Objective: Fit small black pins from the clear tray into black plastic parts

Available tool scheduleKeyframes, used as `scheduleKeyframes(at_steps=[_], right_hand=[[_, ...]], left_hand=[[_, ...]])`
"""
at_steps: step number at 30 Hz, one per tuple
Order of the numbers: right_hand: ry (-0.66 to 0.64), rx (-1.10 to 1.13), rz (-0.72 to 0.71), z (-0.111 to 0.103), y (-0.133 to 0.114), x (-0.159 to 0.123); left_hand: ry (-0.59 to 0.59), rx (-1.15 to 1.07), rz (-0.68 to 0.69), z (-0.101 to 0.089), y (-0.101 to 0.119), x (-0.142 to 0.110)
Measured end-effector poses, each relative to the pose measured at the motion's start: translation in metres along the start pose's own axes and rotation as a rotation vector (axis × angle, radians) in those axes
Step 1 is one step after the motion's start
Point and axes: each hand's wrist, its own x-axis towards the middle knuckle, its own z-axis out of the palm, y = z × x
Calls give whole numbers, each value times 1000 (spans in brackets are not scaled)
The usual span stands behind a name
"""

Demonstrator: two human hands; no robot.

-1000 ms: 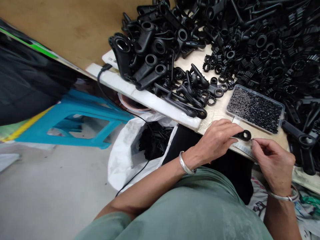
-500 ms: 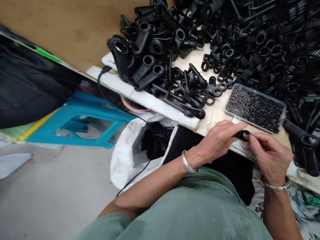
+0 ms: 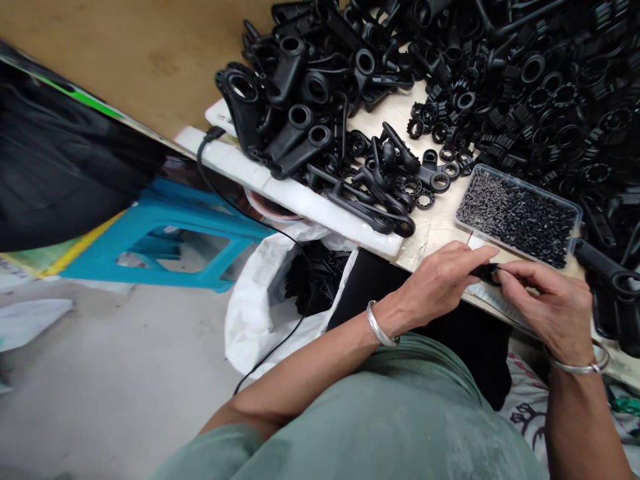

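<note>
My left hand (image 3: 443, 277) is closed around a small black ring-shaped plastic part (image 3: 485, 272) just over the table's front edge. Its index finger stretches out above the part. My right hand (image 3: 557, 310) pinches thumb and forefinger together at the part's right edge. Whatever lies between those right fingertips is too small to make out. Directly behind both hands, a clear plastic box (image 3: 575, 233) holds many tiny pieces, greyish metal ones at left and black ones at right.
Black plastic handles (image 3: 300, 143) lie heaped at the table's left, with a large pile of black ringed parts (image 3: 540, 100) behind the box. A white sack (image 3: 245, 320) of black parts stands below the table edge, crossed by a black cable (image 3: 273, 353). Left is a blue stool (image 3: 150, 220).
The ring-shaped part has turned, so its opening shows less. My right hand has shifted slightly to the right, its fingertips still at the part. The whole view has shifted a little.
</note>
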Motion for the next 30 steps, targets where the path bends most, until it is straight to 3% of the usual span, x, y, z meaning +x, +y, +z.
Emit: scheduleKeyframes(at_steps=[10,17,24,30], right_hand=[[186,80,281,-7,3,-22],[150,-91,107,-3,-16,-22],[115,-250,-66,4,-19,-21],[62,-365,-203,5,-21,-20]], left_hand=[[-2,-43,11,-3,1,0],[65,-56,90,-8,3,-5],[118,-17,34,-4,1,-10],[155,-16,68,-2,1,-9]])
